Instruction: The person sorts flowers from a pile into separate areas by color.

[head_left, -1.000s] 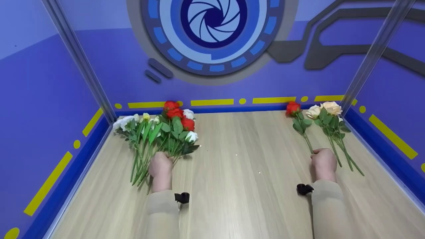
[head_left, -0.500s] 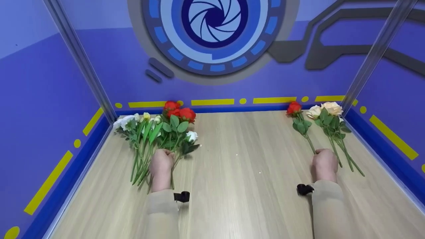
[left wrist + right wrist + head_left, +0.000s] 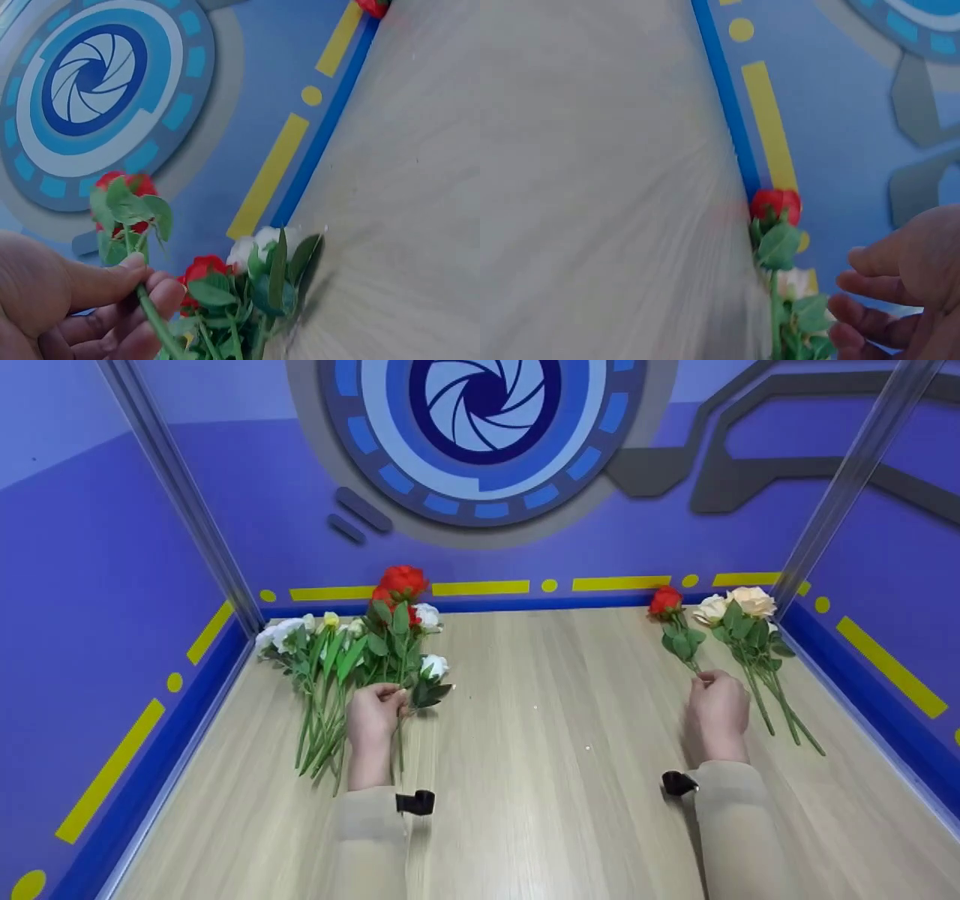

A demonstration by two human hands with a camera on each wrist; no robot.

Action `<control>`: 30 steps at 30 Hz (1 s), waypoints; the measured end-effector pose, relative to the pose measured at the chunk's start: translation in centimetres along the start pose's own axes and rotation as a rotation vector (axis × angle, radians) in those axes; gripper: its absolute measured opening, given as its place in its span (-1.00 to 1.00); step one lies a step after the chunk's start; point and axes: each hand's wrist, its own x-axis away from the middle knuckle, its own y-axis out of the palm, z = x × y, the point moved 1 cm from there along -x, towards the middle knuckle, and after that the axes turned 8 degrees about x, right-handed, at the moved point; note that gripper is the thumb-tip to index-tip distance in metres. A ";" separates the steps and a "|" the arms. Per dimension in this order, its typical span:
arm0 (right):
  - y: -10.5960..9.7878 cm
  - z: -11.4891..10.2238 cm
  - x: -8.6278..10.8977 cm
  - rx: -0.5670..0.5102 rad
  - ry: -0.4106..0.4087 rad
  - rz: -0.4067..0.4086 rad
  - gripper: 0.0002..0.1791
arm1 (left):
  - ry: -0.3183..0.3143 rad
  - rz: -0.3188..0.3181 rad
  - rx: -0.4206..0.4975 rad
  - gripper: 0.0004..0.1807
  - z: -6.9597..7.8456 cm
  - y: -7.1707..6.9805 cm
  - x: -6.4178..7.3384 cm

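Note:
Between thumb and fingers my left hand (image 3: 373, 720) pinches the green stem of a red rose (image 3: 124, 202), its bloom lifted over the other flowers. More red roses (image 3: 206, 270) and white roses (image 3: 433, 666) lie beneath and beside that hand. At the right, a single red rose (image 3: 665, 601) lies on the table with its bloom near the back wall. Just above its stem is my right hand (image 3: 718, 711); in the right wrist view the fingers are loosely bent, apart from the stem, with nothing between them.
Peach roses (image 3: 750, 601) lie to the right of the single red rose. White flowers (image 3: 285, 636) and a yellow bud (image 3: 331, 620) lie at the left, stems toward me. Blue walls (image 3: 495, 562) enclose the wooden table (image 3: 540, 780) at the back and both sides.
My left hand has drawn a red rose up out of the left bunch. My right hand has let go of the single red rose's stem and moved slightly up and left.

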 end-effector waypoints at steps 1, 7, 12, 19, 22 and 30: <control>0.1 -0.6 0.1 -0.013 -0.024 0.011 -0.61 | -0.003 -0.013 0.066 -0.76 0.2 0.2 0.0; 1.0 -4.9 1.7 -0.098 -0.188 -0.014 -0.67 | 0.006 -0.084 0.351 -0.74 1.0 1.8 0.4; 2.8 -8.7 3.9 -0.203 -0.276 -0.129 -0.74 | -0.018 -0.148 0.468 -0.78 1.6 3.2 0.9; 5.7 -13.5 9.0 -0.449 -0.388 -0.414 -0.78 | -0.018 -0.255 0.519 -0.83 2.4 5.6 2.3; 6.7 -14.7 11.1 -0.508 -0.483 -0.538 -0.75 | 0.008 -0.315 0.521 -0.83 2.6 6.7 3.0; 8.4 -16.2 14.4 -0.559 -0.508 -0.693 -0.74 | 0.011 -0.440 0.565 -0.83 2.6 9.1 4.4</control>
